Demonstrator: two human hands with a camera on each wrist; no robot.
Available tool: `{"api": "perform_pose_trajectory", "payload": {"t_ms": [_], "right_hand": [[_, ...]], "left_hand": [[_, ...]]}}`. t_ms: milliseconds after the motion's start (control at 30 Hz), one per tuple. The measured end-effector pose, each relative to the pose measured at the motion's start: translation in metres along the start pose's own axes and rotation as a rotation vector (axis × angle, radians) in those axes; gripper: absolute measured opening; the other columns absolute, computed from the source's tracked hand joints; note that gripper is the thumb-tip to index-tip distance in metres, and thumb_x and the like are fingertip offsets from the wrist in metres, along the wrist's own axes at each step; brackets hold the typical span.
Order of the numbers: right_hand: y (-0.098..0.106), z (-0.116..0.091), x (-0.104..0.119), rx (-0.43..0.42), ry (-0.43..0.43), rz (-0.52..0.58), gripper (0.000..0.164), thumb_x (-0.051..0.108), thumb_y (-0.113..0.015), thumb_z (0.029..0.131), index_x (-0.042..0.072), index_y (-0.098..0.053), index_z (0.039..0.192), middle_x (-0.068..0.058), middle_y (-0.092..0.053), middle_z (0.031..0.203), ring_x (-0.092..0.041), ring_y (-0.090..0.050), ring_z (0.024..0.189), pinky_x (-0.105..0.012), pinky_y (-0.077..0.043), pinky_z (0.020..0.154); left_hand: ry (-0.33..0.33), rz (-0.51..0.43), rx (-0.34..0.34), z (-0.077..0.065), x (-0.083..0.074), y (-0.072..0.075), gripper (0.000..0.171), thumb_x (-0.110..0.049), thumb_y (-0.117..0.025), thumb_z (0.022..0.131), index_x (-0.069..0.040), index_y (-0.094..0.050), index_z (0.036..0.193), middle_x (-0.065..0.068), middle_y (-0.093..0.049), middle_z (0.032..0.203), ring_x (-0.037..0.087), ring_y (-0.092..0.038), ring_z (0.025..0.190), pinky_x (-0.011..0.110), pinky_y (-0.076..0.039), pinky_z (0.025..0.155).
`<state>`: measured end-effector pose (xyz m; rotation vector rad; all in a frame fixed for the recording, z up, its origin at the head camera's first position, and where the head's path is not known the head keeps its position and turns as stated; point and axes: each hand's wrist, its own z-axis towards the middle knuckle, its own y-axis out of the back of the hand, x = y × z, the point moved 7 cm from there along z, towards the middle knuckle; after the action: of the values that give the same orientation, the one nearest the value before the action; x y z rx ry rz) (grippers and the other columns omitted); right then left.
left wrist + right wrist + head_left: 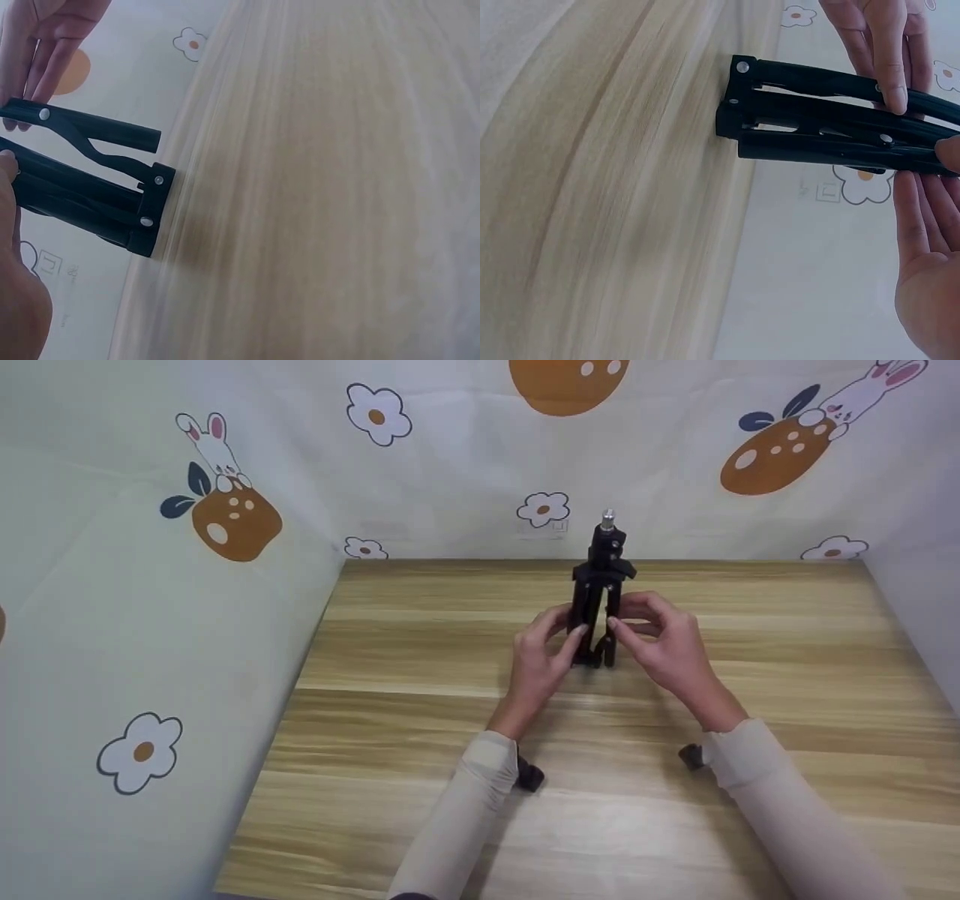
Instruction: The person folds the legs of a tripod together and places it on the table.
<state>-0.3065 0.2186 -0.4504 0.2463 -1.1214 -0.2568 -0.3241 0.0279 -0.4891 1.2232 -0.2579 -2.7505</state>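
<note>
A black folding tripod stand (600, 577) with a silver screw tip (608, 519) stands upright near the back of the table, its legs folded almost together. My left hand (536, 649) grips the left side of the legs, thumb in front. On the other side, my right hand (667, 641) pinches the right leg (613, 622) between thumb and fingers. In the left wrist view, that leg (120, 131) stands slightly off the others, joined by a curved brace (97, 156). The bottom bracket (731, 97) is close over the tabletop in the right wrist view.
The wood-grain table (360, 780) meets a printed cloth backdrop (450, 472) right behind the stand, with another cloth side (60, 622) at the left. Small black pieces (531, 776) show beside both sleeve cuffs.
</note>
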Motion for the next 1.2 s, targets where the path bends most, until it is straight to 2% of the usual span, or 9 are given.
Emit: {"api": "perform_pose_trajectory", "payload": {"t_ms": [200,500,933,1200], "right_hand": [[-0.0022,0.0008,-0.0002,-0.002,-0.007,0.002,0.025,0.005,-0.08,0.098,-0.003,-0.071,0.12,-0.018,-0.079,0.118,-0.003,-0.076,0.105,-0.028,-0.069,0.092],[-0.0054,0.0013,-0.0022,-0.008,-0.035,0.051,0.027,0.007,-0.081,0.097,-0.003,-0.071,0.12,-0.017,-0.08,0.118,-0.004,-0.077,0.106,-0.022,-0.067,0.092],[-0.0092,0.0029,-0.0071,-0.009,-0.033,0.015,0.028,0.01,-0.081,0.098,-0.001,-0.071,0.121,-0.016,-0.08,0.12,-0.002,-0.076,0.106,-0.022,-0.067,0.091],[-0.0097,0.0021,-0.0088,-0.013,-0.038,0.011,0.027,0.01,-0.082,0.098,-0.002,-0.071,0.12,-0.015,-0.079,0.119,-0.001,-0.076,0.105,-0.02,-0.067,0.09]], "left_hand": [[0.006,-0.001,0.001,-0.0005,0.0007,0.0003,0.027,-0.015,-0.075,0.104,-0.003,-0.072,0.128,0.012,-0.079,0.12,0.02,-0.077,0.113,0.024,-0.063,0.106],[-0.011,0.015,-0.007,-0.0005,0.0,0.0003,0.027,-0.014,-0.074,0.105,-0.002,-0.072,0.129,0.014,-0.079,0.123,0.022,-0.078,0.117,0.024,-0.063,0.106],[0.005,0.023,0.0,-0.0007,-0.0001,-0.0003,0.027,-0.016,-0.074,0.105,-0.002,-0.072,0.128,0.013,-0.079,0.122,0.02,-0.077,0.115,0.023,-0.063,0.106],[0.024,-0.054,0.022,-0.0005,0.0025,0.0006,0.029,-0.013,-0.073,0.105,-0.001,-0.072,0.131,0.016,-0.078,0.125,0.021,-0.076,0.119,0.028,-0.063,0.108]]}}
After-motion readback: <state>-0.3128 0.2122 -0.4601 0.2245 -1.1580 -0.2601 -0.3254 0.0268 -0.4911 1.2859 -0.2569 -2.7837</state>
